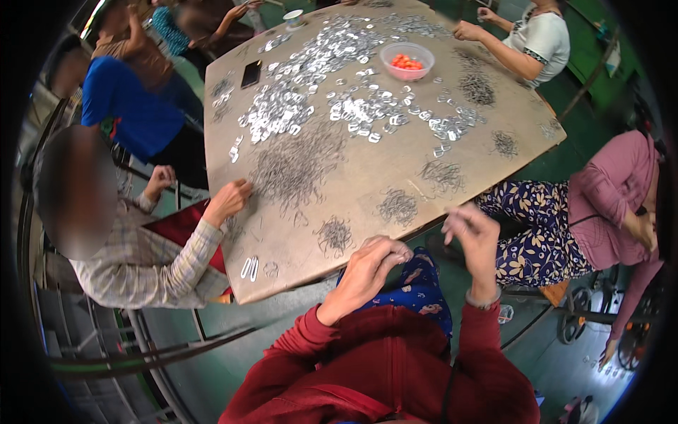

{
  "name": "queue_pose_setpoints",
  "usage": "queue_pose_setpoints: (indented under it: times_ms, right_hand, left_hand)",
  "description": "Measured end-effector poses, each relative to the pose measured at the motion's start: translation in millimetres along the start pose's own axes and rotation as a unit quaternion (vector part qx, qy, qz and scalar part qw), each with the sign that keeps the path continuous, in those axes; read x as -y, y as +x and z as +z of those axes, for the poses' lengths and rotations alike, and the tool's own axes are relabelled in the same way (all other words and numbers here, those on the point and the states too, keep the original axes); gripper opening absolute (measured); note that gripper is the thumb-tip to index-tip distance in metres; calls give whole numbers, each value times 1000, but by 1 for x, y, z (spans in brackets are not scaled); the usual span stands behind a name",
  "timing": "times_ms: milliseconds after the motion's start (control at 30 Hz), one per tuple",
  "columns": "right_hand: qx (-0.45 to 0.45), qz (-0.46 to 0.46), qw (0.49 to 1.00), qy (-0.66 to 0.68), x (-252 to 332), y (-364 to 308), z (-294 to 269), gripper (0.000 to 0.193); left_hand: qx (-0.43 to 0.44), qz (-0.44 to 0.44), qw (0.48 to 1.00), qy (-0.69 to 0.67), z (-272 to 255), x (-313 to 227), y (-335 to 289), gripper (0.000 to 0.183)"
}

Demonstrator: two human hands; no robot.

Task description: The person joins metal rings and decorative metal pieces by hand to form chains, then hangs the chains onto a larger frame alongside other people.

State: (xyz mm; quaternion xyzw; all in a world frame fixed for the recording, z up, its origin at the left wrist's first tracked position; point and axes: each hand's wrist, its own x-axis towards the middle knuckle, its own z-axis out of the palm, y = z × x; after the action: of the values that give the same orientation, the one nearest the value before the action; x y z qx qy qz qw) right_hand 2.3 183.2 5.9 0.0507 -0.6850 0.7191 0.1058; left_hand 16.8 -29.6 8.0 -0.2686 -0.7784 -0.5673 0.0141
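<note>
My left hand [369, 268] is raised at the near edge of the table, fingers curled together. Whatever it may hold is too small to make out. To its right, my right hand [474, 237] hangs just off the table edge with thumb and fingers drawn together, slightly blurred; anything between them cannot be seen. Closest to my left hand lies a small heap of thin dark wire pieces [335, 235]. Another wire heap [397, 206] sits between the two hands, farther in. Flat shiny metal rings [277, 113] are spread in large piles over the table's middle.
The brown-covered table [282, 272] also bears a bowl of orange pieces [407, 62], a phone [251, 74] and a white cup [294, 20]. On my left, a co-worker's hand [229, 201] touches the tabletop. A person in pink [614, 184] sits close on my right.
</note>
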Motion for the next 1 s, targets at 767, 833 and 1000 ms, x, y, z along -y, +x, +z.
queue_pose_setpoints:
  times_ms: [767, 833, 1000]
  right_hand:
    - [6, -15, 934, -357, -85, 184, -39, 28]
    - [20, -5, 967, -253, -35, 132, -13, 21]
    - [78, 64, 994, 44, 1, 19, 22, 20]
  left_hand:
    - [-4, 43, 998, -51, 9, 5, -15, 9]
    - [-5, 76, 996, -52, 10, 2, -12, 8]
    - [-20, 38, 998, -40, 12, 5, -9, 10]
